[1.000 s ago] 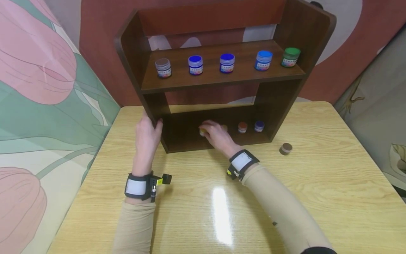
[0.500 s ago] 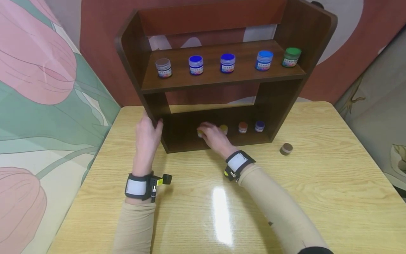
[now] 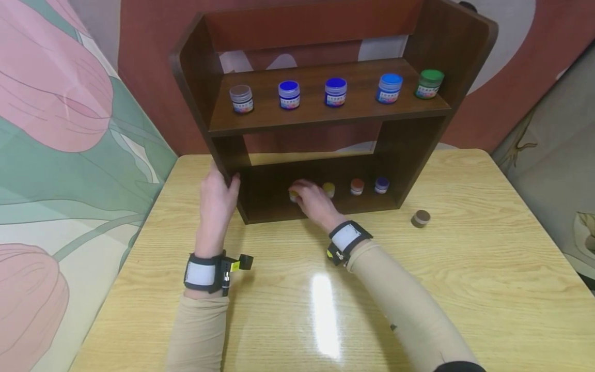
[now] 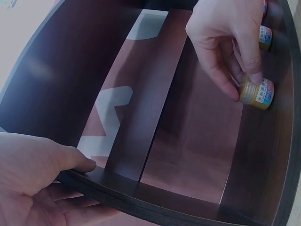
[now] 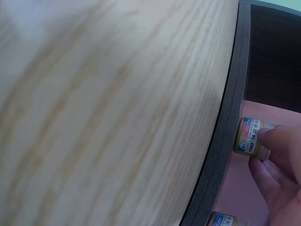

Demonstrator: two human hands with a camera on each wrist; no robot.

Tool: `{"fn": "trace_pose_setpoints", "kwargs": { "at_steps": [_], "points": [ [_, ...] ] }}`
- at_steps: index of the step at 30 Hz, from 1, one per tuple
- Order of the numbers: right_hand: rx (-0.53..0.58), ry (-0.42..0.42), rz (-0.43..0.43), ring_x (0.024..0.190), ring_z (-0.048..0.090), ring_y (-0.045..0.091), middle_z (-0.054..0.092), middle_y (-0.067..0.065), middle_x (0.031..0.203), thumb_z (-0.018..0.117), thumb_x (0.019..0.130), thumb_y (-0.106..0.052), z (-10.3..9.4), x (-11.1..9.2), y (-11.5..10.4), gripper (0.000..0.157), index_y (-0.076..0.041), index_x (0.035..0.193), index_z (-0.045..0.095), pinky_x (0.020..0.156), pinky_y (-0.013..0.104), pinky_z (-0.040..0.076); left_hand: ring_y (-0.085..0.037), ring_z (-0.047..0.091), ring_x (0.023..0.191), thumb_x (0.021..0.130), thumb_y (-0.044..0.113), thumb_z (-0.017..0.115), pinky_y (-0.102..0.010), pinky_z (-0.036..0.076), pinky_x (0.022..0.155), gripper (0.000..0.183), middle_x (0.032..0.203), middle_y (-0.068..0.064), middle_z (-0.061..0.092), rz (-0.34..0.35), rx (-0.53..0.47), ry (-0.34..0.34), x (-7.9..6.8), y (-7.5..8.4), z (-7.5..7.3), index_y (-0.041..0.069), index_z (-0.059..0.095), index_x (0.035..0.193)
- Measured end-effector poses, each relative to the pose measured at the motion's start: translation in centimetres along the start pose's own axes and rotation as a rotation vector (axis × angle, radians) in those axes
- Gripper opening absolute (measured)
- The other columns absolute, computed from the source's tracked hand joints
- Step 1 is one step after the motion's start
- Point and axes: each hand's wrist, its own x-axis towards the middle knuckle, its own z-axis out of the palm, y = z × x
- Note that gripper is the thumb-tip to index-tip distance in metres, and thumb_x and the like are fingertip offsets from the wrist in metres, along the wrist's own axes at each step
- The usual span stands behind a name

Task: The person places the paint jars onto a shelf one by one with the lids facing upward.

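My right hand (image 3: 316,202) reaches into the lower level of a dark brown wooden shelf (image 3: 325,121). Its thumb and fingers pinch a small yellow paint jar (image 4: 257,93) near the lid, and the jar stands upright on the lower board. In the right wrist view the label of that paint jar (image 5: 249,136) shows beside the thumb. My left hand (image 3: 218,199) grips the edge of the shelf's left side panel, thumb on the inner face and fingers outside, as the left wrist view shows. Another yellow jar (image 3: 328,189) stands just right of my right hand.
Farther right on the lower board stand an orange-brown jar (image 3: 357,186) and a purple jar (image 3: 381,185). The upper board carries several jars, among them a green jar (image 3: 428,84). A brown-lidded jar (image 3: 420,218) sits on the wooden table (image 3: 279,310), right of the shelf.
My right hand has shifted slightly left with the yellow jar, uncovering more of the second yellow jar. Over the last half second it has hardly moved. The left hand keeps its grip.
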Motion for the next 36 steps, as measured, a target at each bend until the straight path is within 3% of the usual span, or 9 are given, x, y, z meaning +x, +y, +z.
{"fn": "trace_pose_setpoints", "kwargs": {
  "at_steps": [9,20,23,28,36],
  "points": [
    [-0.007,0.005,-0.010,0.117,0.061,0.031,0.064,0.016,0.128,0.065,0.087,0.001,0.1,0.0,0.3,0.030,-0.001,0.117,0.068,0.096,0.039,0.052,-0.049,0.064,0.102,0.092,0.016,0.061,-0.058,0.052,0.085,0.040,0.111,-0.032,0.066,-0.015,-0.007,-0.007,0.0,0.0,0.0,-0.007,0.050,0.122],
    [-0.012,0.026,0.001,0.114,0.061,0.030,0.063,0.014,0.128,0.068,0.089,-0.015,-1.1,-0.4,0.5,0.033,-0.004,0.120,0.066,0.092,0.039,0.054,-0.049,0.063,0.104,0.092,0.015,0.062,-0.058,0.052,0.087,0.040,0.112,-0.032,0.066,-0.034,-0.021,-0.020,0.0,0.2,-0.2,-0.006,0.050,0.124],
    [-0.037,0.031,0.006,0.116,0.060,0.031,0.061,0.015,0.131,0.067,0.091,-0.023,-1.9,-0.9,0.5,0.039,-0.005,0.124,0.064,0.092,0.042,0.054,-0.049,0.063,0.103,0.093,0.016,0.062,-0.058,0.052,0.086,0.040,0.111,-0.032,0.066,-0.038,-0.015,-0.023,-0.1,0.3,-0.2,-0.007,0.050,0.124],
    [-0.087,0.013,0.004,0.124,0.054,0.035,0.057,0.018,0.135,0.067,0.090,-0.034,-3.8,-2.1,0.5,0.053,-0.004,0.132,0.058,0.105,0.047,0.045,-0.049,0.064,0.101,0.093,0.016,0.061,-0.058,0.053,0.083,0.039,0.110,-0.032,0.066,-0.035,-0.013,-0.022,-0.1,0.3,-0.2,-0.007,0.050,0.123],
    [-0.141,-0.020,0.012,0.126,0.051,0.040,0.055,0.021,0.137,0.069,0.088,-0.037,-7.5,-4.8,1.0,0.059,-0.003,0.135,0.056,0.109,0.052,0.039,-0.047,0.065,0.100,0.093,0.015,0.061,-0.058,0.053,0.084,0.039,0.110,-0.032,0.066,-0.010,-0.015,-0.007,-0.1,0.1,0.0,-0.007,0.049,0.123]
  ]
}}
